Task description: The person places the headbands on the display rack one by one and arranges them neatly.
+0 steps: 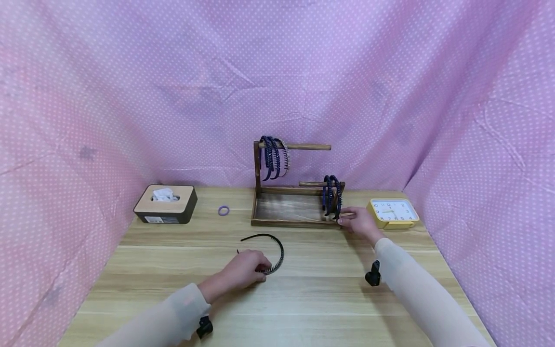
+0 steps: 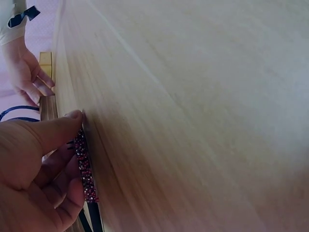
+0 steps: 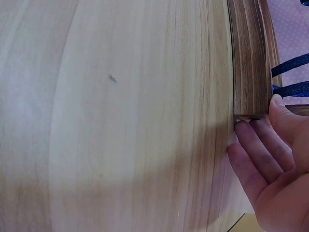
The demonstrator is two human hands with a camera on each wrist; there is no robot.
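A black toothed headband (image 1: pixel 283 251) lies near the middle of the table; the left wrist view shows red and silver glitter on the headband (image 2: pixel 86 169). My left hand (image 1: pixel 244 269) pinches its near side between thumb and fingers. To the right, my right hand (image 1: pixel 359 222) touches the front right corner of a dark wooden headband rack (image 1: pixel 295 223), its fingers fairly straight against the tray's end (image 3: pixel 253 104). Beside its thumb are the ends of dark blue headbands (image 3: pixel 292 90). Several headbands (image 1: pixel 270 156) hang on the upper bar, and others (image 1: pixel 329 193) on the lower bar.
A tissue box (image 1: pixel 166 205) stands at the back left, with a small purple ring (image 1: pixel 223 210) beside it. A yellow clock (image 1: pixel 393 212) sits right of the rack. Pink dotted cloth (image 1: pixel 195 86) hangs around the wooden table (image 1: pixel 329 299).
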